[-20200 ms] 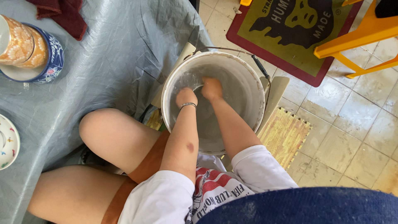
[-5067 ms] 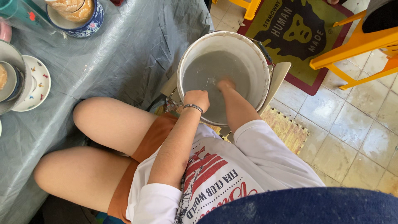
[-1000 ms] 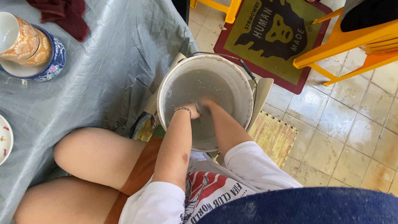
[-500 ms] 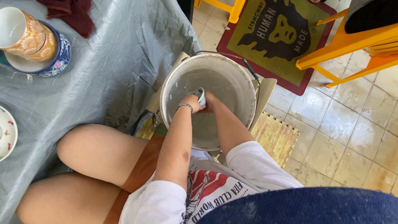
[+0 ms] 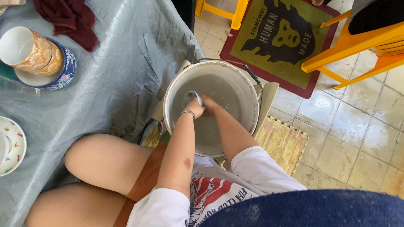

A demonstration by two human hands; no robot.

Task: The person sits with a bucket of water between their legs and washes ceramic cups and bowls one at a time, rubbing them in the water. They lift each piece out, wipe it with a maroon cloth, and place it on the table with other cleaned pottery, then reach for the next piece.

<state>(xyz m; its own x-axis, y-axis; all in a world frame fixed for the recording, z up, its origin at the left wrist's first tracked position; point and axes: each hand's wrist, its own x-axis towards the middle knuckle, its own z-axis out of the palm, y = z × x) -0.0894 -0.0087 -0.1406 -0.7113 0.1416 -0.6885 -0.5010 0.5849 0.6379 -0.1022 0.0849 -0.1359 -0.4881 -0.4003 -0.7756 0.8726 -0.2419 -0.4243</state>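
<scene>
A white bucket [image 5: 169, 110] of cloudy grey water stands on the floor between my knees. Both my hands are inside it, just above the water. My left hand [image 5: 194, 110], with a thin bracelet on the wrist, grips a small pale grey-blue piece [image 5: 194, 96]; what kind of thing it is I cannot tell. My right hand [image 5: 210, 103] is pressed against the left one and closes on the same piece from the right. The fingertips of both hands are hidden behind the piece and each other.
A table under a grey plastic sheet [image 5: 118, 71] is at my left, bearing an orange patterned cup [image 5: 29, 48] on a blue saucer, a dark red cloth [image 5: 71, 19] and a white plate [image 5: 10, 145]. Beyond are an orange chair [image 5: 362, 46], a printed floor mat [image 5: 280, 40] and a wood-look foam tile [image 5: 280, 143].
The hands have lifted slightly out of the water and hold the pale piece a little higher and further left in the bucket. The view has shifted somewhat.
</scene>
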